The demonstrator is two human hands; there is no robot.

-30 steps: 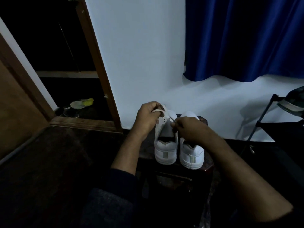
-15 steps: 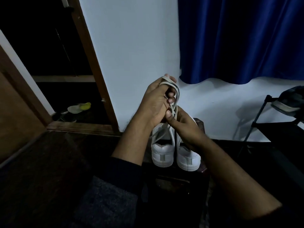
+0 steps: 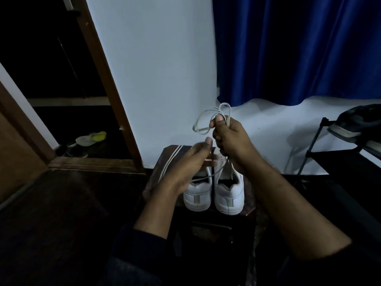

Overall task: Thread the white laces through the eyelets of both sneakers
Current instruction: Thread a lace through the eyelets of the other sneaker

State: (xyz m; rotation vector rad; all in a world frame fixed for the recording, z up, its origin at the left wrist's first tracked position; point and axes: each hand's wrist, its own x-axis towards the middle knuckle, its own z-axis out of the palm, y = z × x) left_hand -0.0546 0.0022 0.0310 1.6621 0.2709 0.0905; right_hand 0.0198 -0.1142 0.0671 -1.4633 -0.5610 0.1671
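Two white sneakers stand side by side on a dark stool [image 3: 156,178], heels toward me: the left sneaker [image 3: 197,196] and the right sneaker [image 3: 229,196]. My right hand [image 3: 232,139] is raised above them, fist closed around a bunched white lace [image 3: 201,120] whose loops stick out above and to the left. A strand of it runs down toward my left hand [image 3: 188,165], which is blurred, hovers over the left sneaker and seems to pinch the lace's end. A second white lace [image 3: 171,159] lies along the stool's left side. The sneakers' eyelets are hidden behind my hands.
A white wall and a blue curtain [image 3: 299,50] stand behind the stool. A brown door frame [image 3: 107,83] opens onto a dark room with a yellow-green sandal [image 3: 91,138] on its floor. A black rack [image 3: 334,153] holding a dark shoe stands at the right.
The lace bundle has passed from my left hand to my right hand, which has risen. My left hand has dropped down and to the left, drawing a strand out.
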